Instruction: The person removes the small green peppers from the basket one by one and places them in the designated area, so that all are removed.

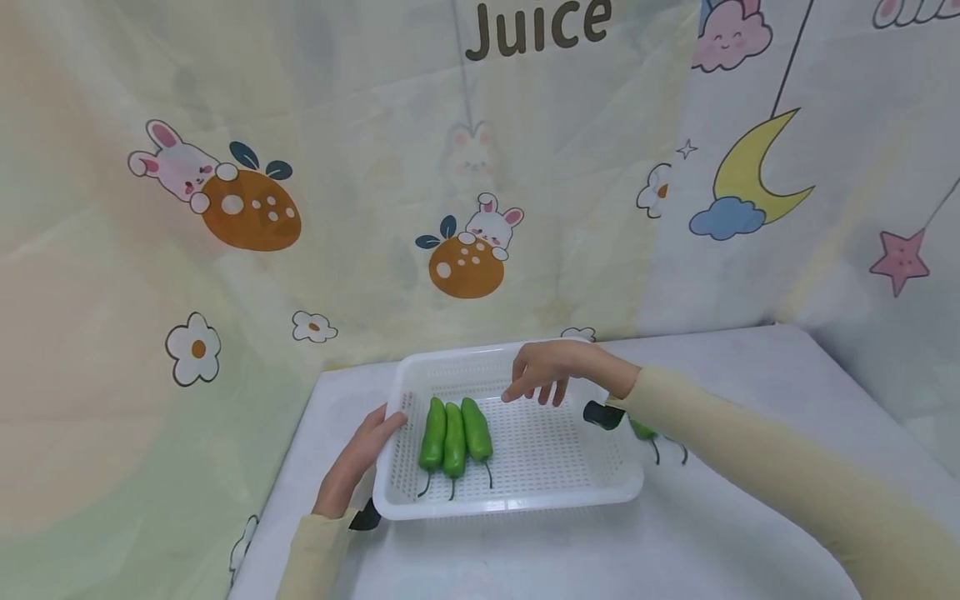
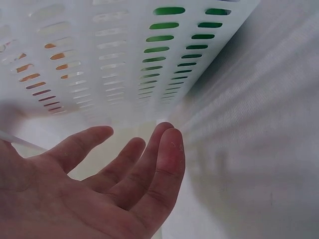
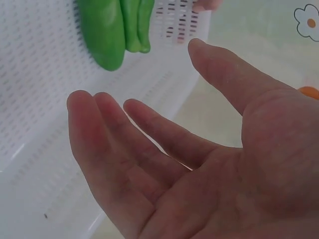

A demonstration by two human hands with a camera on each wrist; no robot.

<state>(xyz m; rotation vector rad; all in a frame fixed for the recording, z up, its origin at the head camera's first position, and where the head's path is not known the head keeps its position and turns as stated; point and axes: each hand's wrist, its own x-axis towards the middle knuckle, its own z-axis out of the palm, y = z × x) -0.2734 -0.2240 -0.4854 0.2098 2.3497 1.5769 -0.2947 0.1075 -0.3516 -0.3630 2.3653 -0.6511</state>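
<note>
Backdrop cloth point(image 1: 360, 108), printed with rabbits and flowers, rises behind the far edge of the white table point(image 1: 465, 558).

On the table: white perforated basket point(image 1: 517, 504), long sides near and far. Bare floor over its right half.

Right sleeve point(image 1: 720, 425) crosses from the near right, above the right end of the basket.

Right hand point(image 1: 555, 367): over the far part of the basket, right of the peppers. Thumb and fingers apart, loosely bent; nothing between them in the right wrist view.

Left hand point(image 1: 362, 457): at the basket's left end, a digit overlapping the rim. Left wrist view shows fingers extended along the outside of the wall, no pinch visible. Cannot tell how firmly it bears on the basket.

Three green peppers point(image 1: 454, 442): inside the basket, left half, in a close row, stems toward the near side. More green pepper point(image 1: 642, 430) shows on the right, outside the basket, mostly behind the right sleeve; two stems point(image 1: 657, 452) visible there, so probably two.

Judgement: step in hand looks like a pause between handlings of single peppers, with the basket steadied at left. Next move would call for the right hand to clear the rim and close round one pepper body, without dragging its neighbours.
</note>
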